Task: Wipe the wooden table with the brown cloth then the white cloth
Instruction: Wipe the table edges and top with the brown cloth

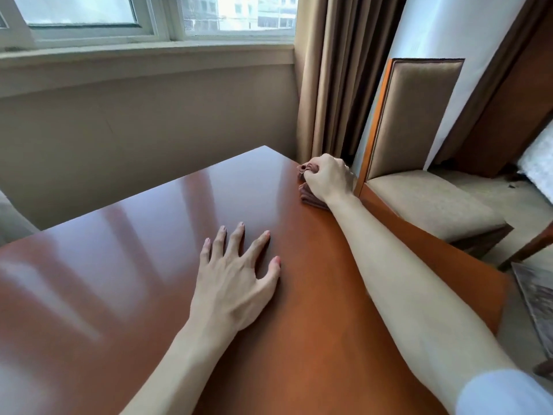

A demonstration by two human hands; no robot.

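Left hand [236,277] lies flat, fingers splayed; right hand [327,178], arm outstretched, apparently grips brown cloth [311,196].

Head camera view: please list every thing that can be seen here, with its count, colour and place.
table: one, glossy reddish-brown wood, fills the lower left and centre.
cloth: one, brown, bunched at the table's far right edge under the right hand.
chair: one, beige cushions with orange-brown wooden frame, right of the table.
curtain: one, tan, hanging behind the chair by the window.
window: one, pale frame, top left.
white cloth: none in view.
left hand: one, flat on the table, fingers spread.
right hand: one, its grip curled round the cloth.
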